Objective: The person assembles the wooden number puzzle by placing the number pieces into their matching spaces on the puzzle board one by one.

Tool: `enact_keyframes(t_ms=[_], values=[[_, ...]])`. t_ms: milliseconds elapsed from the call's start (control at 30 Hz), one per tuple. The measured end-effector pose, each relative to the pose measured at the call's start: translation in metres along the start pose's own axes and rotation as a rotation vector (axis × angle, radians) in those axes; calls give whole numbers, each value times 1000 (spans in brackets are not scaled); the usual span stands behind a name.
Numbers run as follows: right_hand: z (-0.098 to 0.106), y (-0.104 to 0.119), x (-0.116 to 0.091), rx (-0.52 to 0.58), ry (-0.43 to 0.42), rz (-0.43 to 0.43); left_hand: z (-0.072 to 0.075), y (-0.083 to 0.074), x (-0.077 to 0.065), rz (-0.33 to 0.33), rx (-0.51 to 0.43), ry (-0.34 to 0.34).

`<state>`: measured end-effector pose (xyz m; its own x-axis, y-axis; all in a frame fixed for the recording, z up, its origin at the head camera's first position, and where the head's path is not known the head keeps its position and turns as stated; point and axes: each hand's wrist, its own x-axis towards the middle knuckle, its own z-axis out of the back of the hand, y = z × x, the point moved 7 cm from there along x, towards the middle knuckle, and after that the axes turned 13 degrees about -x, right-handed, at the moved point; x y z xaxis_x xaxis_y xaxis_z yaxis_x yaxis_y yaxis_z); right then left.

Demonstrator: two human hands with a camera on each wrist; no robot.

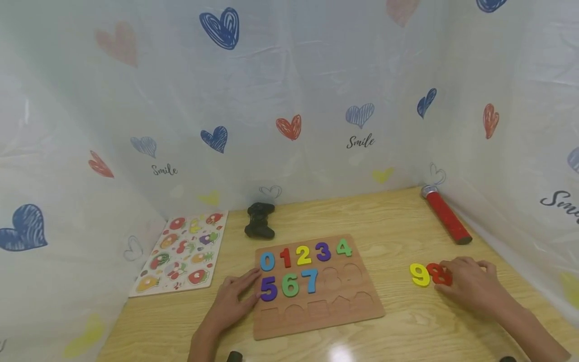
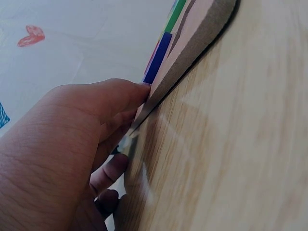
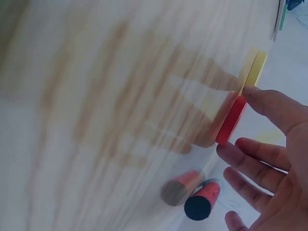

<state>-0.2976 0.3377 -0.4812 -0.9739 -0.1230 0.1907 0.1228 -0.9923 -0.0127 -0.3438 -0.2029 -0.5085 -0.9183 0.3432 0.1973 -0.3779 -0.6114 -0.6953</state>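
Observation:
A wooden number board [image 1: 325, 328] lies on the table, with colourful numbers 0 to 7 in its upper two rows. My left hand [image 1: 231, 302] rests at the board's left edge, thumb beside the purple 5 [image 1: 269, 289] and forefinger near the blue 0 [image 1: 267, 261]. The left wrist view shows the thumb's tip against that edge. To the right of the board, my right hand [image 1: 470, 285] pinches the red 8 [image 3: 232, 120] between thumb and forefinger, partly covering it in the head view. Beside it lies the yellow 9 [image 1: 419, 275], close to the thumb.
A fruit picture board [image 1: 181, 256] lies at the back left. Between it and the number board, farther back, is a black game controller [image 1: 260, 220]. At the back right lies a red cylinder with a silver end [image 1: 447, 216]. A heart-patterned sheet [image 1: 289, 166] surrounds the table.

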Motion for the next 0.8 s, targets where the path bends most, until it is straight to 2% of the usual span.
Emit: enact_keyframes(t_ms=[433, 800], values=[[0, -3, 6, 129, -11, 90, 0, 0, 0, -32, -15, -16], [3, -3, 9, 96, -30, 97, 1, -1, -1, -35, -17, -32]])
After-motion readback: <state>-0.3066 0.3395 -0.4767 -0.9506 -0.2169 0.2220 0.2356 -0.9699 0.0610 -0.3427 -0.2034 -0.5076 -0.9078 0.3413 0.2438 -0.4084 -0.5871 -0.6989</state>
